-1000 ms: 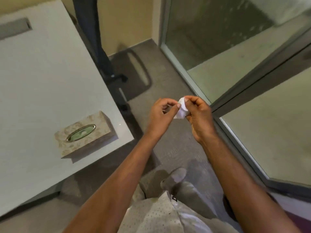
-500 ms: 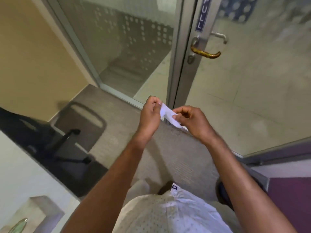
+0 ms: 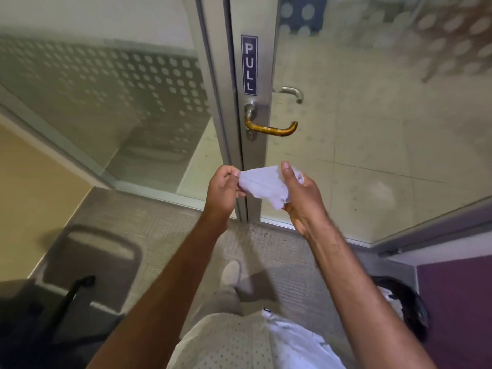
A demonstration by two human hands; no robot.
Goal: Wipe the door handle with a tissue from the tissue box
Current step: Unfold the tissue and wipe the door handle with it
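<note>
A white tissue (image 3: 263,185) is stretched between both hands in front of the glass door. My left hand (image 3: 222,190) pinches its left end and my right hand (image 3: 300,194) grips its right side. The brass-coloured door handle (image 3: 271,129) juts from the metal door frame, a short way above the hands and apart from them. A second, silver handle (image 3: 291,93) shows through the glass on the far side. The tissue box is out of view.
A blue PULL sign (image 3: 249,64) sits on the door frame above the handle. A dark office chair (image 3: 72,294) stands at lower left on the carpet. A purple panel (image 3: 458,310) and a dark bag (image 3: 407,304) are at lower right.
My view swung from the table and tissue box up to the door. The balled tissue has been pulled open between both hands, and the handle now sits closer, just above them.
</note>
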